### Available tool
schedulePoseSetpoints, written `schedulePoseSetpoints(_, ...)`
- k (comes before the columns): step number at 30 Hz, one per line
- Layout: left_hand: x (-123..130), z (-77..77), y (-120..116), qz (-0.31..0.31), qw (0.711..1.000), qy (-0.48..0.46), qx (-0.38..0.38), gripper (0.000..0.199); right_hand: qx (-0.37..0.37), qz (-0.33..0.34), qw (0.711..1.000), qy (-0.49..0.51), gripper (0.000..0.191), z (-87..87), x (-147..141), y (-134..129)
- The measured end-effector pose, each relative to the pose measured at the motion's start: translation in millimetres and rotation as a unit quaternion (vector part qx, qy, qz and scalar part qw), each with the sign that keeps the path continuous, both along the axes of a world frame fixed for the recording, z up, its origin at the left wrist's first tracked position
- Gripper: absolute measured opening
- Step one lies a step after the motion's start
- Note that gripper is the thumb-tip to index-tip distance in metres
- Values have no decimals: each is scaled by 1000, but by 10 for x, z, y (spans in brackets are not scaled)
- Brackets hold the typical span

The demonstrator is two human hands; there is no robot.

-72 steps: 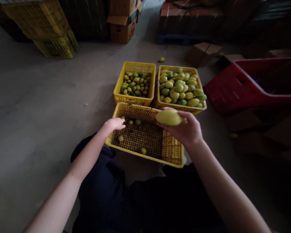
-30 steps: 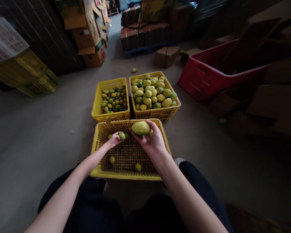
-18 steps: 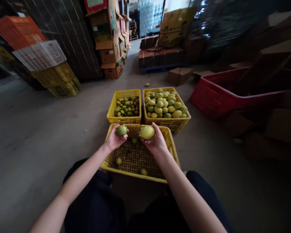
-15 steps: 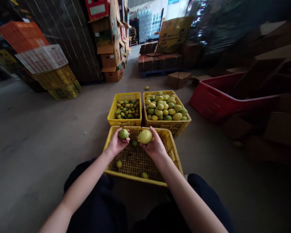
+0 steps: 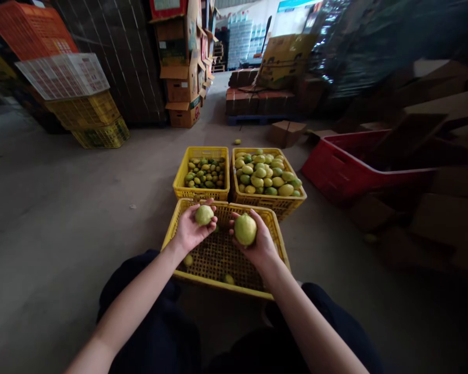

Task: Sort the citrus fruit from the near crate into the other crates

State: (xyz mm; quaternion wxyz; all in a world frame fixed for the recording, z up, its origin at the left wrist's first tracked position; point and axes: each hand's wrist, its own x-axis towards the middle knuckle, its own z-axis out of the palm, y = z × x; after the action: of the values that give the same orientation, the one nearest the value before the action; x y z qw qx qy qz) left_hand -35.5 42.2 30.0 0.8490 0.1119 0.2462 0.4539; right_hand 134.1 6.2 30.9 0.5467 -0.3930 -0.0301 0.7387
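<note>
My left hand [image 5: 190, 231] holds a small yellow-green lemon [image 5: 204, 215] in its curled fingers, above the near yellow crate [image 5: 234, 292]. Beside it, my right hand [image 5: 262, 244] grips a larger lemon [image 5: 245, 229], also over that crate. A few loose lemons lie on the crate's slotted floor: one at the left [image 5: 187, 260], one near the front [image 5: 229, 279], and a green one partly hidden behind my left fingers. Just beyond stand two more crates: a left crate [image 5: 179, 179] with small green and yellow lemons, and a right crate [image 5: 271, 199] heaped with bigger ones.
A red bin [image 5: 335, 174] with cardboard stands to the right. Stacked crates [image 5: 88, 111] are at the left, and cardboard boxes [image 5: 181, 91] tower at the back. One stray lemon [image 5: 237, 142] lies on the floor beyond the crates. Loaded pallets sit farther off.
Both lemons have been turned in my hands, the right one now end-on to me. My hands have shifted slightly to the right, and the camera view has moved a little.
</note>
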Motion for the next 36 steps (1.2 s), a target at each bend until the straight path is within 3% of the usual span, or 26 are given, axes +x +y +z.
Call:
schedulePoseSetpoints(4,11,12,-17,3,999,-23,-30,20,-1,-17,999,34,29,-37,30,15)
schedulePoseSetpoints(9,50,45,-21,-3,1000,-12,-27,18,21,9,998,66,19,-84,-5,10)
schedulePoseSetpoints(23,57,32,-13,8,1000,11,-5,16,25,-11,998,52,14,-34,-153,5)
schedulePoseSetpoints(31,100,13,23,121,989,39,-81,17,28,-16,998,48,22,-38,-131,1)
schedulePoseSetpoints(36,110,-31,44,96,989,13,-114,30,33,-51,995,79,21,-97,-115,41)
